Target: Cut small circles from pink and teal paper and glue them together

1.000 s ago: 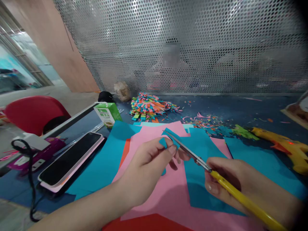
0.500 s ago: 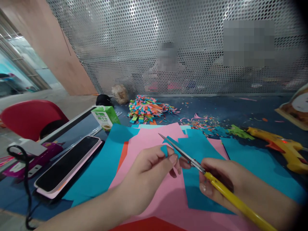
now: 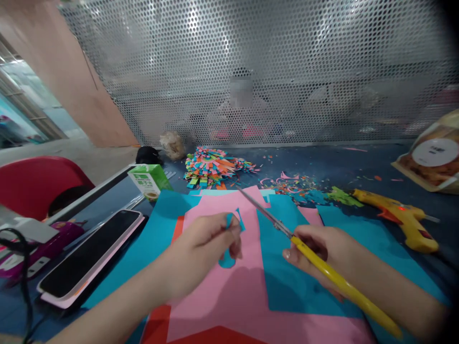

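My left hand pinches a small blue paper piece, whose ends stick out between and below the fingers. My right hand is closed around yellow-handled scissors; their metal blades point up and left, close together, away from the blue piece. Both hands hover over a large pink sheet. On it, beneath my right hand, lies a blue sheet with a notched upper edge. More blue paper extends to the left, and red paper shows at the front.
A phone and a green-and-white drink carton lie left. Behind the sheets sit a fringed paper pile and scattered scraps. A yellow glue gun and a snack bag are right. A perforated metal panel stands behind.
My left hand has moved left and away from the scissors, carrying the blue piece, which shows more below the fingers. The scissors have shifted slightly left. The camera view has turned a little right.
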`<act>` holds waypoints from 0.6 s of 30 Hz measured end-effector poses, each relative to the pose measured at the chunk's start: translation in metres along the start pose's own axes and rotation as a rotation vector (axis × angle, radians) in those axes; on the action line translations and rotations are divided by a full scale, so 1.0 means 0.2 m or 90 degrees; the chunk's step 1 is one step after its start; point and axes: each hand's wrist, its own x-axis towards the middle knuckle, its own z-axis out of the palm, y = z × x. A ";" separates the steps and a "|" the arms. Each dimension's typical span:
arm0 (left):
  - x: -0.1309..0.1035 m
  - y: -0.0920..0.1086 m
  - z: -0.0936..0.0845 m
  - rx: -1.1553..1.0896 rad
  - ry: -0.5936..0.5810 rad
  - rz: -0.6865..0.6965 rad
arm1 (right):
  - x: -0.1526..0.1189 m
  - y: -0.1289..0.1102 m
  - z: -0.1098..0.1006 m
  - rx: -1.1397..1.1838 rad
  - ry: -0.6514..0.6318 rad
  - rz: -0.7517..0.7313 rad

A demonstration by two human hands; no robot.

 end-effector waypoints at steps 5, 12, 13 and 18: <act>0.21 -0.02 -0.06 0.562 -0.035 0.009 | 0.04 -0.04 -0.07 0.125 0.133 0.061; 0.75 0.11 0.13 0.692 -0.149 0.059 | 0.09 -0.04 -0.19 0.254 0.215 0.033; 0.84 0.14 0.17 0.702 -0.145 0.069 | 0.09 -0.03 -0.20 0.265 0.230 0.017; 1.19 0.20 0.28 0.715 -0.073 0.119 | 0.09 0.00 -0.25 0.312 0.263 -0.014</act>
